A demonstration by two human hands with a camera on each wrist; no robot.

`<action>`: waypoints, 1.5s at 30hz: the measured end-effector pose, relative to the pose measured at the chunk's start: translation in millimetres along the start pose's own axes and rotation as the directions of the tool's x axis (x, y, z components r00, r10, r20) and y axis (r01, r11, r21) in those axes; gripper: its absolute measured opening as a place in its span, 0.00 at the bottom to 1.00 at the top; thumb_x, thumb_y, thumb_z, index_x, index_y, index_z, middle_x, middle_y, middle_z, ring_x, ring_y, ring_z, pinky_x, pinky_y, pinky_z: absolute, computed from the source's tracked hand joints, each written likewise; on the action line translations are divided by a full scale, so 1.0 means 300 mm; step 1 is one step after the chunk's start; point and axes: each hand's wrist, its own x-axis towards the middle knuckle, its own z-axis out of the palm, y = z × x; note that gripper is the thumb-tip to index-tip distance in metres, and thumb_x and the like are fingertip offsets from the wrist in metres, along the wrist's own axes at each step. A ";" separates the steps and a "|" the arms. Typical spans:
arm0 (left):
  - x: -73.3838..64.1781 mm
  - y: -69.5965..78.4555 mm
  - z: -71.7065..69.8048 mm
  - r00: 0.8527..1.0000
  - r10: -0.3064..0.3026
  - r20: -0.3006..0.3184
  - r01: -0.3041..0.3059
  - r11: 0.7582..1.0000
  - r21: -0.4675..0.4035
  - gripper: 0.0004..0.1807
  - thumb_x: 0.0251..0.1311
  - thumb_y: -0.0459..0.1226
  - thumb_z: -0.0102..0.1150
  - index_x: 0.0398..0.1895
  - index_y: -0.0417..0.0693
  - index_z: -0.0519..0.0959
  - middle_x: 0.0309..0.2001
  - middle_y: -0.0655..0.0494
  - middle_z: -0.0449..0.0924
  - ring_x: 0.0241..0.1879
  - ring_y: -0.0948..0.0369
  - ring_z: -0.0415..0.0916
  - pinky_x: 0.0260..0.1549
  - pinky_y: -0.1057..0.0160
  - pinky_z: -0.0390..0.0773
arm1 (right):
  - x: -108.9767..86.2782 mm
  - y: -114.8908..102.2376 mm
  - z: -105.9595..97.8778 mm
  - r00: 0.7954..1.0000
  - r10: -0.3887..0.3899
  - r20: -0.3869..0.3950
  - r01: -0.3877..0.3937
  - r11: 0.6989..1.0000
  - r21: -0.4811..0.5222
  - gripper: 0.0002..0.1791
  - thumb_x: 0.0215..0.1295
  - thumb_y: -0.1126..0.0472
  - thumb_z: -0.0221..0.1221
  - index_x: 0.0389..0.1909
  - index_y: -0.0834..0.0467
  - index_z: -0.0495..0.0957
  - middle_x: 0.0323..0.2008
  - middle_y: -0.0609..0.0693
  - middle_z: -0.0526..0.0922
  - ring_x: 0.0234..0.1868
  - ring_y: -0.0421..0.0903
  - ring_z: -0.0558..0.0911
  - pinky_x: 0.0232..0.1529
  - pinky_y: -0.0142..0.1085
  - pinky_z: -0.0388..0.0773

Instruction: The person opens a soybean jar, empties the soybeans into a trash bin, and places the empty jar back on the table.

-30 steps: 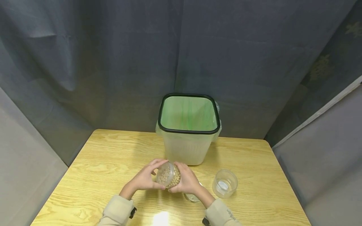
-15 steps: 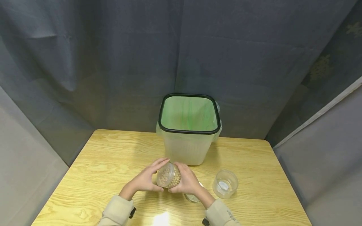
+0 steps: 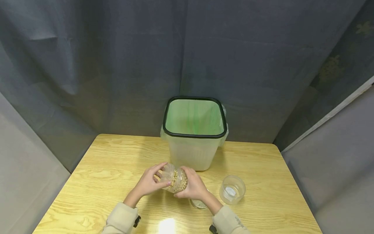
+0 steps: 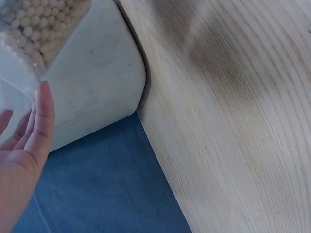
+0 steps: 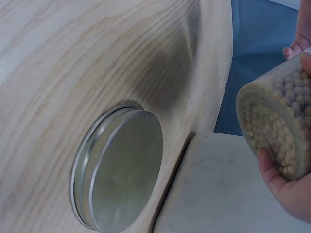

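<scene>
Both hands hold a clear jar of pale round beans [image 3: 179,182] above the table, lying tilted on its side. My left hand [image 3: 148,182] spans its left end, thumb on the near side and fingers on the far side. That end looks see-through, with the beans gathered toward the right. My right hand [image 3: 193,186] grips the bean-filled end; its thumb or a finger presses the flat base in the right wrist view. In that view a round metal lid [image 5: 127,170] lies on the table below, partly hidden by my right wrist in the head view.
A square bin [image 3: 191,152] with a black rim and a green liner stands just beyond the jar. To the right sits a clear round container [image 3: 232,190] with something white at its bottom. Dark cloth [image 3: 131,65] hangs behind the wooden table [image 3: 102,182].
The jar has turned in the hands, so its see-through left end shows more and the beans sit to the right. The left thumb has moved up onto the jar's side.
</scene>
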 end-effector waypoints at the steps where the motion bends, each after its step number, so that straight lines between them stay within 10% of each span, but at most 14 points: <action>1: 0.002 0.002 -0.003 1.000 -0.001 0.001 0.001 1.000 -0.014 0.38 0.48 0.43 0.67 0.62 0.39 0.65 0.48 0.43 0.72 0.35 0.51 0.75 0.25 0.67 0.77 | 0.000 0.003 0.000 1.000 0.007 -0.005 -0.007 1.000 0.021 0.51 0.25 0.49 0.75 0.56 0.60 0.65 0.48 0.53 0.74 0.48 0.50 0.74 0.47 0.46 0.73; 16: -0.030 0.098 -0.079 0.999 -0.012 -0.040 0.009 0.998 -0.068 0.35 0.47 0.31 0.66 0.60 0.30 0.64 0.50 0.33 0.70 0.39 0.42 0.72 0.27 0.61 0.78 | -0.003 0.023 -0.029 0.993 0.079 -0.084 -0.065 0.985 0.157 0.52 0.24 0.50 0.76 0.57 0.60 0.65 0.49 0.53 0.74 0.49 0.50 0.74 0.49 0.46 0.72; 26: -0.080 -0.097 -0.055 0.996 -0.059 -0.061 0.056 0.997 -0.045 0.36 0.49 0.35 0.67 0.62 0.37 0.63 0.50 0.39 0.70 0.39 0.51 0.71 0.26 0.66 0.77 | -0.019 0.011 -0.046 0.990 0.096 -0.102 -0.077 0.981 0.179 0.53 0.25 0.51 0.76 0.58 0.62 0.64 0.50 0.56 0.73 0.49 0.53 0.74 0.48 0.49 0.72; 37: -0.134 -0.184 -0.052 0.987 -0.151 -0.057 0.152 0.988 0.019 0.41 0.46 0.44 0.68 0.63 0.42 0.63 0.53 0.45 0.69 0.42 0.53 0.68 0.27 0.67 0.76 | -0.038 0.003 -0.058 0.986 0.138 -0.089 -0.115 0.967 0.228 0.52 0.26 0.52 0.75 0.58 0.58 0.64 0.50 0.54 0.73 0.49 0.52 0.74 0.48 0.49 0.71; 45: -0.164 -0.235 -0.039 0.973 -0.228 -0.033 0.230 0.960 0.161 0.46 0.40 0.49 0.71 0.63 0.41 0.63 0.54 0.47 0.68 0.49 0.48 0.67 0.43 0.45 0.73 | -0.046 0.004 -0.063 0.984 0.139 -0.111 -0.107 0.962 0.253 0.51 0.25 0.53 0.76 0.57 0.57 0.65 0.48 0.53 0.75 0.47 0.51 0.75 0.47 0.47 0.73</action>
